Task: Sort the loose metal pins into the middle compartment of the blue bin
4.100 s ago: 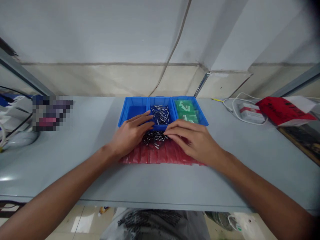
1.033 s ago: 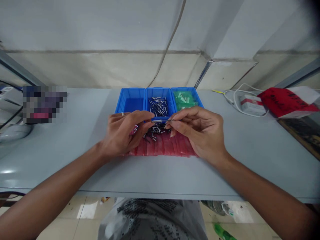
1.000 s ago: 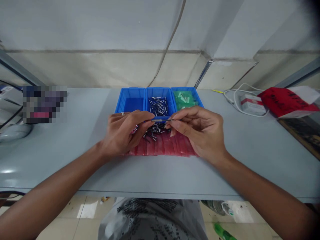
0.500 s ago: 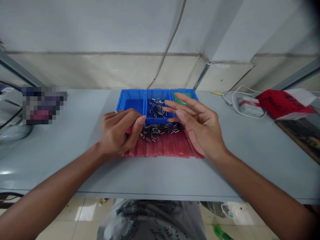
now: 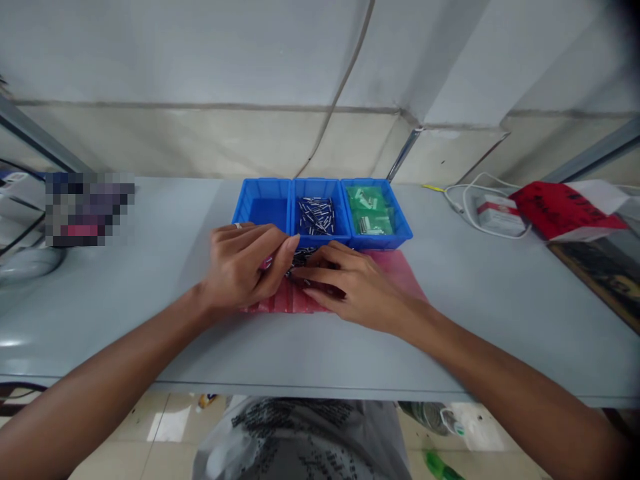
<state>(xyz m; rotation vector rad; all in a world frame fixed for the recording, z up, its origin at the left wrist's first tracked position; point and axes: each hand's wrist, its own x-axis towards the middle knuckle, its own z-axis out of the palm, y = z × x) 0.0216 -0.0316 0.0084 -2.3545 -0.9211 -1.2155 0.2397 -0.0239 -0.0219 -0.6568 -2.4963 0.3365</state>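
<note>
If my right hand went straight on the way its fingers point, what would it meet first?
Your right hand would likely meet the loose metal pins by its fingertips first, then your left hand; depth is unclear.

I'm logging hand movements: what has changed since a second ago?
The right hand let go of the pin both hands held, then moved down and left to the loose pins on the red bags. The left hand stayed closed, and the blue bins stayed put.
</note>
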